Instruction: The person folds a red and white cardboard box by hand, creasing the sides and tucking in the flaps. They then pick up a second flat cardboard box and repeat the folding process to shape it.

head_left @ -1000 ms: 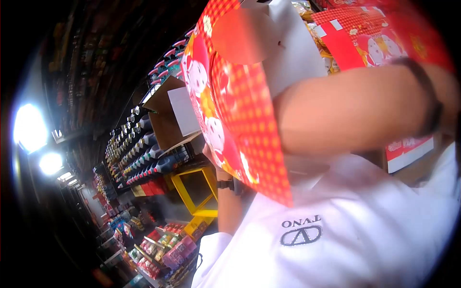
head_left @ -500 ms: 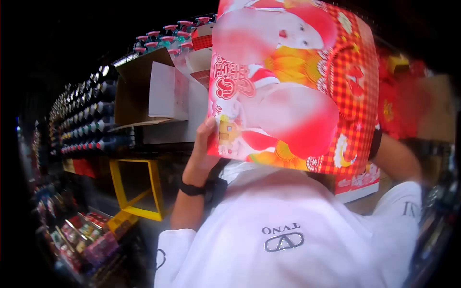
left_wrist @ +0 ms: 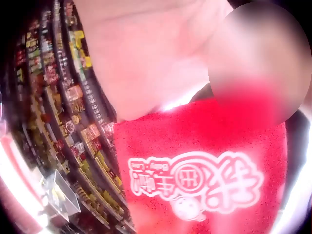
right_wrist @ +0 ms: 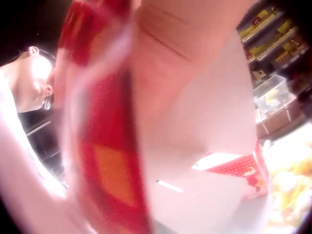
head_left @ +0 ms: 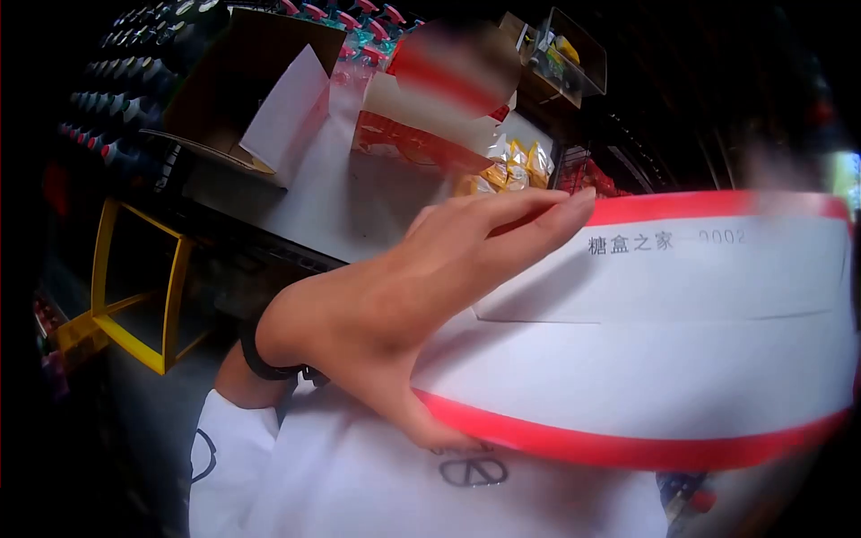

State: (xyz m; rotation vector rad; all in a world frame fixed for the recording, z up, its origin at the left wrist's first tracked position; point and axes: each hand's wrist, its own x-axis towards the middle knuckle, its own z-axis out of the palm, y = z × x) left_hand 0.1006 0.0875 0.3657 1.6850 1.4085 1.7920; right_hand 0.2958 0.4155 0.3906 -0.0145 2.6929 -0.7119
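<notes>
A red-and-white cardboard gift box (head_left: 646,359) is held across the front of the body, its white face with printed Chinese characters toward the head camera. My left hand (head_left: 377,314) grips its left end, thumb at the lower red edge and fingers along the upper one. In the left wrist view that hand (left_wrist: 146,63) lies against a red panel (left_wrist: 204,146) with white lettering. My right hand (right_wrist: 180,53) holds the box over a wall edge, with the checked outside (right_wrist: 112,161) on one side and the pale inside on the other. In the head view it is only a blur at the far end.
Behind stands a shelf with an open brown carton (head_left: 206,90), another red-and-white box (head_left: 404,134), yellow packets (head_left: 520,166) and pink-topped spray bottles (head_left: 368,40). A clear bin (head_left: 574,54) sits farther back. At lower left is a yellow frame (head_left: 177,296).
The box has turned from its picture side to its white printed side and moved lower and to the right. My left hand has come round its left end. The head view has shifted toward the shelf.
</notes>
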